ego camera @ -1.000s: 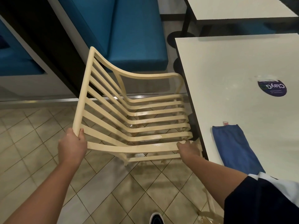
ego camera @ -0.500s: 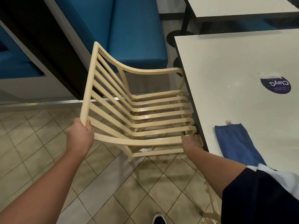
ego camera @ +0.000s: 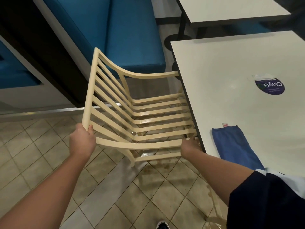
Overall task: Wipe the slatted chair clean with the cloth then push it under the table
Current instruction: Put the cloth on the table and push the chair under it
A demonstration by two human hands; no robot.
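Note:
The cream slatted chair [ego camera: 125, 113] stands on the tiled floor, its seat's right side tucked beneath the white table [ego camera: 231, 66]. My left hand [ego camera: 82, 142] grips the near end of the backrest's top rail. My right hand [ego camera: 189, 144] holds the chair's near right corner, right at the table edge; its fingers are partly hidden by the slats. The blue cloth [ego camera: 234, 146] lies folded flat on the table near its front left edge, untouched.
A blue upholstered bench [ego camera: 115, 30] runs behind the chair. A second white table [ego camera: 227, 9] stands at the back right. A round dark sticker [ego camera: 269, 86] sits on the near table. Wet stains mark the floor tiles [ego camera: 156, 171] below the chair.
The chair has slid to the right, its seat edge going further beneath the table. Both hands moved along with it, keeping their grip.

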